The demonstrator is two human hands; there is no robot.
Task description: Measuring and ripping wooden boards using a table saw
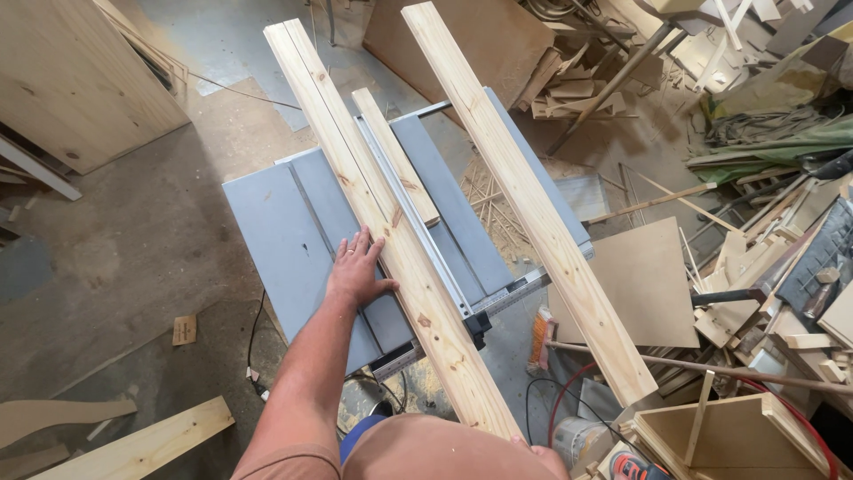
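You are pressing your left hand (355, 271) flat, fingers spread wide, against the left side of the long pine board (391, 222) that is lying lengthwise on the grey table saw (284, 240), running from the far edge past the near edge toward your body. Your right hand (538, 455) is showing only as a sliver at the bottom, by the near end of that board; whether it is gripping or just steadying, you cannot tell. The board is sitting against the rail fence (418, 231), with a shorter strip (395, 156) lying just right of the fence and a second long plank (524, 196) resting across the table's right edge, overhanging at both ends. Risks, as a judgement: your left palm is riding close beside the cut line, so a slip or a knot catching could be carrying fingers toward the blade; no blade or guard is showing, hidden by the board. The overhanging plank could be tipping off the right edge if bumped. The red cable (569, 391) and black cord (258, 329) are trailing on the floor near your feet, and offcuts are littering the floor, inviting a trip. Containers: a pale bucket (577, 440) is standing below the near right corner, contents not visible; an open wooden box (729, 436) at lower right is looking empty apart from a thin stick leaning in it.
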